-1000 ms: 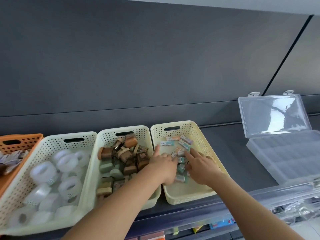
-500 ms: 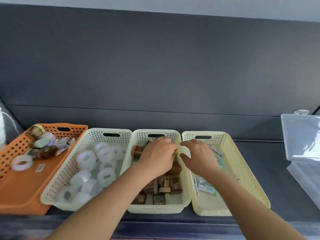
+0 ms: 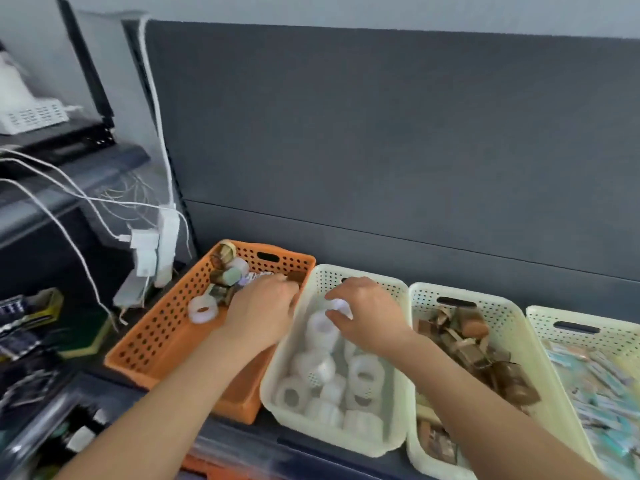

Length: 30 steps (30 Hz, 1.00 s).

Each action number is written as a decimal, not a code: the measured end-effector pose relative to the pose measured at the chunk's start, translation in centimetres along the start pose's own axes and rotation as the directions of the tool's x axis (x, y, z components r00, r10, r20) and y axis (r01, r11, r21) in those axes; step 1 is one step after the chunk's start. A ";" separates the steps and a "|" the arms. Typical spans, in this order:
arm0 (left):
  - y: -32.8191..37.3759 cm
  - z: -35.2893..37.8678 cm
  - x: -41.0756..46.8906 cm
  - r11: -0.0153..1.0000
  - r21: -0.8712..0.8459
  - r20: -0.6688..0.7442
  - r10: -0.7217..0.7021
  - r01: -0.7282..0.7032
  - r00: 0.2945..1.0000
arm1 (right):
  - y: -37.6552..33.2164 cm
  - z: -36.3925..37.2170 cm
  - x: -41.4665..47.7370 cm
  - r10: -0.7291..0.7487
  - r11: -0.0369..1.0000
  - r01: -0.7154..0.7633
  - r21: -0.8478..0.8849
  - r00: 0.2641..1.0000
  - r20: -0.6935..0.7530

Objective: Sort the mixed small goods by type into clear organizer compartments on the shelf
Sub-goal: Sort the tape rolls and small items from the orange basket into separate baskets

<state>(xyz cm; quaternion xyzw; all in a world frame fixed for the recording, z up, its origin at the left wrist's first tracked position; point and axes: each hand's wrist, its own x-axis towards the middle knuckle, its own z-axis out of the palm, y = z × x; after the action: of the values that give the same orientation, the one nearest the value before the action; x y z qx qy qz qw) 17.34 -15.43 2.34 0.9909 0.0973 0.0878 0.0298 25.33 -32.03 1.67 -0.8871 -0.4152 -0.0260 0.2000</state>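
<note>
From the head view, I judge I'm mid-sort, pulling like goods out of the mixed heap. My left hand (image 3: 263, 306) is down in the far right corner of the orange basket (image 3: 162, 334), fingers curled into the mixed goods (image 3: 228, 275). I can't tell whether it has hold of anything, as the fingertips are hidden and blurred. My right hand (image 3: 369, 318) is over the far end of the cream basket (image 3: 332, 441) just beside it, with thumb and fingers pinching a white tape roll (image 3: 337, 304) above the pile of tape rolls (image 3: 363, 372).

One loose roll (image 3: 203, 309) lies in the orange basket, just left of my left hand and apart from it. Further right are a basket of brown pieces (image 3: 478, 344) and one of small packets (image 3: 602, 379), both well clear of the hands.

The clear organizer isn't in view here. The next move, I reckon, calls for releasing the pinched roll onto its pile, then lifting one item cleanly from the heap without dragging its neighbours.
</note>
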 end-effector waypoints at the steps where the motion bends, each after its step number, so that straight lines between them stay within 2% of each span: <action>1: -1.7 0.2 0.0 1.000 0.023 0.016 -0.021 0.021 1.000 | -1.1 0.8 1.1 -0.017 1.000 0.017 -0.003 1.000 0.011; 6: -8.9 1.9 0.4 0.991 0.090 0.139 -0.112 0.100 0.984 | -5.3 4.6 6.3 -0.062 0.990 0.076 -0.117 0.992 0.112; 9: -11.5 3.4 1.2 0.996 0.074 0.203 -0.056 0.042 0.978 | -6.6 6.8 8.5 0.026 0.935 0.041 -0.353 0.983 0.183; 12: -12.7 4.9 2.3 0.996 0.074 0.203 0.028 -0.044 0.979 | -7.4 8.5 10.2 0.143 0.841 0.001 -0.541 0.964 0.225; 15: -13.3 6.3 3.2 0.988 0.103 0.198 0.094 -0.116 0.976 | -7.3 9.6 11.4 0.206 0.778 -0.004 -0.629 0.946 0.250; 19: -13.8 7.3 4.1 0.980 0.127 0.206 0.127 -0.156 0.970 | -7.1 10.2 12.2 0.250 0.749 -0.033 -0.662 0.939 0.236; 22: -13.9 7.3 4.4 0.985 0.080 0.201 0.134 -0.153 0.970 | -7.0 10.4 12.3 0.251 0.772 -0.055 -0.634 0.942 0.223; 24: -13.6 6.9 4.4 0.994 -0.015 0.185 0.112 -0.112 0.976 | -6.8 10.2 12.2 0.215 0.824 -0.081 -0.561 0.960 0.177; 27: -12.8 5.7 4.3 0.981 -0.192 0.120 0.047 -0.023 0.992 | -6.5 9.1 11.5 0.157 0.933 -0.124 -0.339 0.985 0.072; 30: -11.2 4.1 4.5 0.939 -0.343 -0.006 0.024 -0.024 1.000 | -6.2 7.1 9.9 0.191 0.979 -0.194 -0.058 0.980 -0.057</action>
<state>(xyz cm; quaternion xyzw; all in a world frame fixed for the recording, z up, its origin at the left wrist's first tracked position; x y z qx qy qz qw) 20.32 -3.70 -1.78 0.9716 0.0683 0.1045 0.2009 26.30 -18.64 -0.69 -0.9280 -0.3212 -0.0426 0.1840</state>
